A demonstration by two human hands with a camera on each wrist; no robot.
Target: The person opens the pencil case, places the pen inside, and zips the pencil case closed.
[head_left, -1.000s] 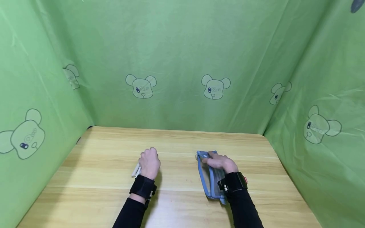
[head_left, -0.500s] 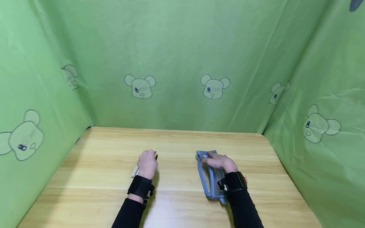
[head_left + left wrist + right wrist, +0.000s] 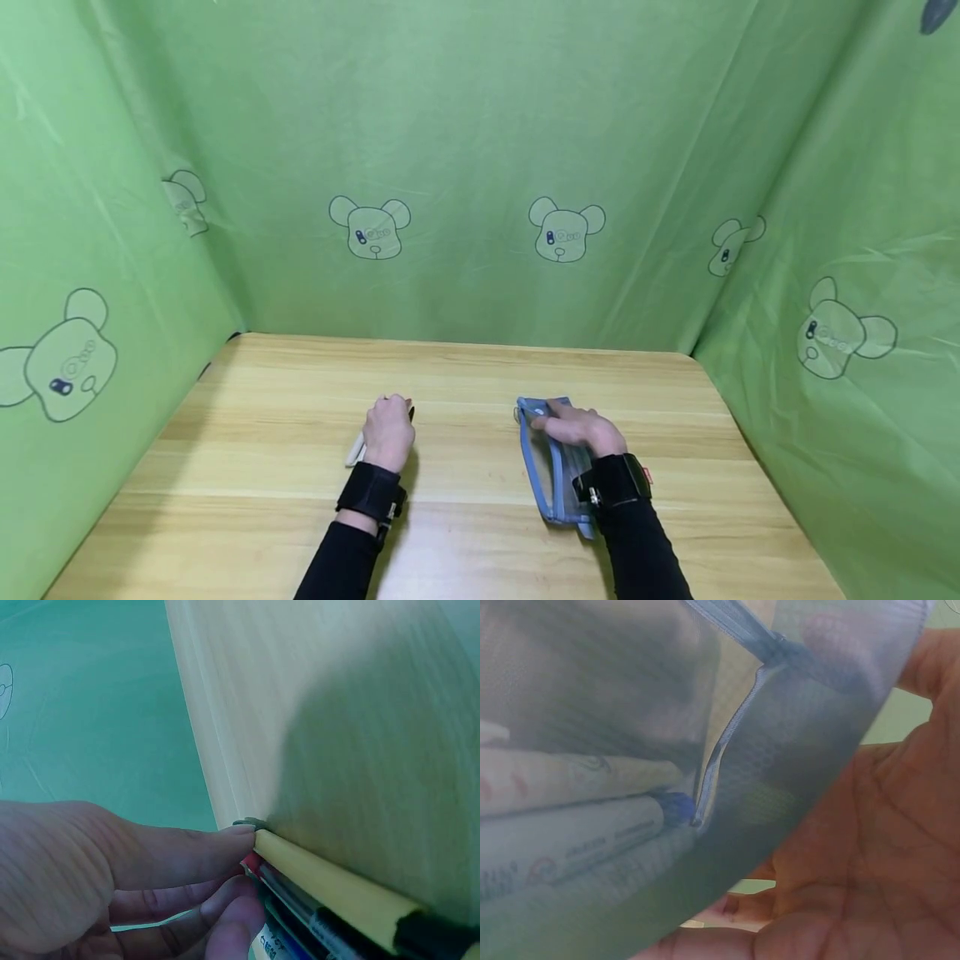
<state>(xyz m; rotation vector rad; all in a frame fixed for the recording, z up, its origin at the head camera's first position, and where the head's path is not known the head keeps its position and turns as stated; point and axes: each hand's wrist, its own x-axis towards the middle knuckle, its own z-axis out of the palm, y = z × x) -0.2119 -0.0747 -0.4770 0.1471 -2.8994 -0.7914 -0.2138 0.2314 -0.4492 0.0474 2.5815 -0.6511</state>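
In the head view my left hand (image 3: 387, 433) is over the left half of the table, its fingers curled over a bundle of pens with pale ends (image 3: 356, 452) showing beside the wrist. The left wrist view shows thumb and fingers pinching the bundle at one end. One is a yellow pen (image 3: 337, 879) with a black part, above several darker pens (image 3: 289, 892). My right hand (image 3: 581, 427) grips the far part of a blue-trimmed mesh pencil case (image 3: 557, 479) that lies unzipped. Through its mesh, markers (image 3: 577, 840) show in the right wrist view.
The wooden table (image 3: 465, 542) carries both hands' things, spaced well apart. Green curtains (image 3: 472, 125) with bear-head prints close in the back and both sides. A dark wrist strap (image 3: 371, 492) is on each arm.
My left hand has shifted slightly toward me and to the left, and a black pen tip now shows more at its right side. My right hand and the pencil case hold still.
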